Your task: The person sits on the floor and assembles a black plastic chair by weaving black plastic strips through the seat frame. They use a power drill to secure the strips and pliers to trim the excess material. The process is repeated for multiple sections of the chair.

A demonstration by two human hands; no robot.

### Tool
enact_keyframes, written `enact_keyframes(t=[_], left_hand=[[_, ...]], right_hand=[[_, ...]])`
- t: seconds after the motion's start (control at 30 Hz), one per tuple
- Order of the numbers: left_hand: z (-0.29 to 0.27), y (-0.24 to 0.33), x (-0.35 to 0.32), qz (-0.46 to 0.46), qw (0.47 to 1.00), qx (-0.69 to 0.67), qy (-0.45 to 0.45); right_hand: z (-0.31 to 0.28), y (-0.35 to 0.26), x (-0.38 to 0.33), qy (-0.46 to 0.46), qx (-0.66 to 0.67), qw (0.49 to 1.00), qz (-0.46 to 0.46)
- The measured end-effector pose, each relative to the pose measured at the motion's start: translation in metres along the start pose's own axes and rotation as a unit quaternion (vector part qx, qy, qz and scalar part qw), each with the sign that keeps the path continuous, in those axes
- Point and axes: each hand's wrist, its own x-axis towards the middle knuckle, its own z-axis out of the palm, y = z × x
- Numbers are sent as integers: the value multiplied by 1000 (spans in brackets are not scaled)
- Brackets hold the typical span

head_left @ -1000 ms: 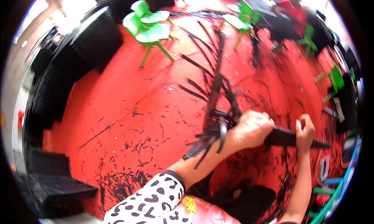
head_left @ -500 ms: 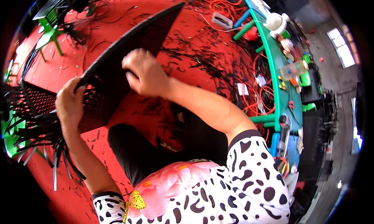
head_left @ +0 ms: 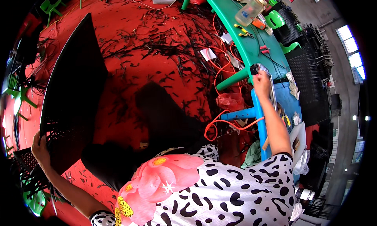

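No text, label, number or sign is legible. The clear jar [head_left: 253, 10] on the green table [head_left: 227, 8] shows a blue patch, which cannot be resolved as lettering.

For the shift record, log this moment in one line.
left hand: holding black panel by edge; right hand: at metallic tool; floor: black scraps strewn

The right hand [head_left: 261, 84] partly covers the metal-bodied tool [head_left: 262, 67], leaving its type undeterminable; the outer face of the black woven panel [head_left: 72, 88] is turned from view, its upper weave too dark to resolve, and the upper picture edge truncates the green table [head_left: 251, 41].
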Motion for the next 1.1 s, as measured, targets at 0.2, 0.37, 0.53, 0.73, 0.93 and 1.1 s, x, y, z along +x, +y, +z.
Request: enact_keyframes(t=[0.2, 0.37, 0.53, 0.73, 0.93, 1.1], left_hand=[[-14, 68, -40, 36, 990, 128, 39], [9, 92, -31, -6, 992, 109, 65], [1, 105, -47, -19, 990, 93, 103], [4, 100, -53, -20, 985, 121, 119], [-5, 104, -51, -47, 992, 87, 76], [3, 107, -57, -28, 994, 76, 73]], right_hand=[[12, 85, 32, -277, -62, 930, 231], [24, 191, 21, -275, 250, 915, 158], [22, 120, 35, -291, -40, 927, 231], [5, 20, 29, -259, -147, 941, 162], [-22, -88, 81, -287, -27, 945, -155], [-57, -321, 38, -359, 268, 872, -197]])
